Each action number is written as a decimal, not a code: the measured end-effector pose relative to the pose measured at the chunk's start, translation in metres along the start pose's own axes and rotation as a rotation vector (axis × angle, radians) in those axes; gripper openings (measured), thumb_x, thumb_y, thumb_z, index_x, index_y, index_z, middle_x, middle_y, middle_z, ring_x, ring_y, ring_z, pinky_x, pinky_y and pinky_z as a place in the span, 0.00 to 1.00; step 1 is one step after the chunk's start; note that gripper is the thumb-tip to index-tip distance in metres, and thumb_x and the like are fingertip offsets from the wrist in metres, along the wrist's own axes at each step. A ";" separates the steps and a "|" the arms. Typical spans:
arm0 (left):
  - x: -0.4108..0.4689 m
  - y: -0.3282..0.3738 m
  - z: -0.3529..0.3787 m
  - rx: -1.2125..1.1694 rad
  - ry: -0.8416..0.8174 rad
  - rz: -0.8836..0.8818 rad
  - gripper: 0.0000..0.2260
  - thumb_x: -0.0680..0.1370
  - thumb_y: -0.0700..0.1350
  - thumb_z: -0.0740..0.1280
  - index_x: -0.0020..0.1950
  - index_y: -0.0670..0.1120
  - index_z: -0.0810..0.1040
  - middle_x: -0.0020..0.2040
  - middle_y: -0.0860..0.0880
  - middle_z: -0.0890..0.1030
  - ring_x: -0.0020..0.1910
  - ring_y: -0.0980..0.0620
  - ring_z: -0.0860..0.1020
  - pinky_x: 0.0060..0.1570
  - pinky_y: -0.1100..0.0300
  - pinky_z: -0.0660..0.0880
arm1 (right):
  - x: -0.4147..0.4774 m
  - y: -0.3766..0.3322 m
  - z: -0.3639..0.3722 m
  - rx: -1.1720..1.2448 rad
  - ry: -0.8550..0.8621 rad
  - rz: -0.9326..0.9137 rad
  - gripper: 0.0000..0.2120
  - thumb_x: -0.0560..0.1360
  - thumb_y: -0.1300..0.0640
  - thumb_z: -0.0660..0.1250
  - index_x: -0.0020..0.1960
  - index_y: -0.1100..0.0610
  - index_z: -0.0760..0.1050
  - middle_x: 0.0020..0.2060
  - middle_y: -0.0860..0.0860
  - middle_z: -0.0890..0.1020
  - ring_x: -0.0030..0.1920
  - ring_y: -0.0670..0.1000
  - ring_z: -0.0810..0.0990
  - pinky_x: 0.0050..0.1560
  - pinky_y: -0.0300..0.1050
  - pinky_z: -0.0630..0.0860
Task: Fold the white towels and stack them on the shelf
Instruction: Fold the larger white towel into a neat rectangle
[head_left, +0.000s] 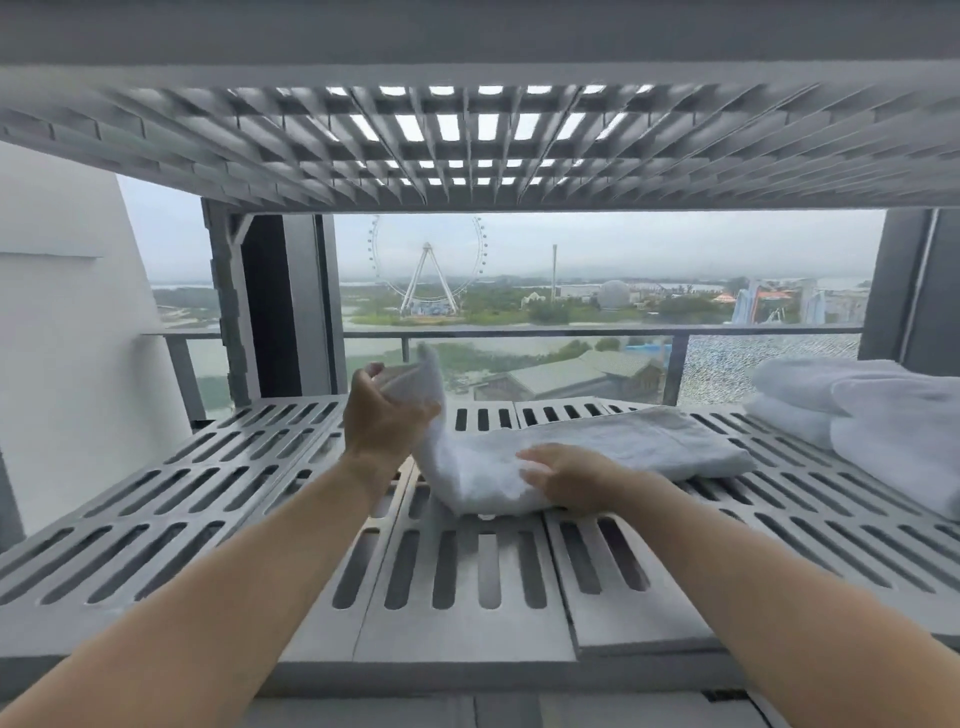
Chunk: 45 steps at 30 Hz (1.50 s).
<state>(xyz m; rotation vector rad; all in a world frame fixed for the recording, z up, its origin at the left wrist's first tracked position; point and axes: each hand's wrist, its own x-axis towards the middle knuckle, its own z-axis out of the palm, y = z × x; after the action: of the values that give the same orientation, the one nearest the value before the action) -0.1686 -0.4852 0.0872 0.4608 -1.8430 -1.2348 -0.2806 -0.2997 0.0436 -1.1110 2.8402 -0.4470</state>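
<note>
Left hand grips raised end of white towel; right hand presses it flat, fingers straight, on shelf.

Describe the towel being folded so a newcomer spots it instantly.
Start at the grey slotted shelf and look at its middle. The white towel lies stretched out there, its left end lifted by the left hand while the right hand presses it; the folded towels at far right sit piled, untouched.

The left grip and right grip are bare, as are both forearms along their visible length.
</note>
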 end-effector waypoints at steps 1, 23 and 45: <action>0.001 0.008 0.013 -0.009 0.006 0.020 0.32 0.65 0.42 0.76 0.66 0.44 0.67 0.53 0.49 0.76 0.46 0.50 0.75 0.41 0.63 0.74 | -0.003 0.010 -0.007 0.019 0.051 -0.003 0.21 0.80 0.48 0.53 0.72 0.49 0.63 0.74 0.49 0.63 0.73 0.51 0.61 0.71 0.46 0.55; -0.078 0.044 0.198 0.885 -0.229 0.685 0.26 0.69 0.48 0.69 0.64 0.52 0.63 0.57 0.51 0.79 0.53 0.46 0.77 0.52 0.51 0.74 | 0.014 0.173 -0.066 0.034 0.516 -0.501 0.15 0.71 0.63 0.66 0.58 0.55 0.78 0.66 0.53 0.72 0.63 0.54 0.73 0.57 0.46 0.71; -0.060 -0.016 0.147 0.703 -0.105 0.187 0.22 0.72 0.47 0.67 0.65 0.60 0.69 0.50 0.49 0.80 0.45 0.48 0.77 0.38 0.58 0.72 | 0.005 0.206 -0.077 -0.117 0.438 -0.536 0.14 0.65 0.68 0.65 0.51 0.63 0.75 0.53 0.56 0.79 0.53 0.57 0.77 0.51 0.50 0.74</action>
<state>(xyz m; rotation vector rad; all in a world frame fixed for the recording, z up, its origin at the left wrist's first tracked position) -0.2551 -0.3671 0.0242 0.5858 -2.3314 -0.4645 -0.4311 -0.1403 0.0579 -2.0380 2.9053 -0.6227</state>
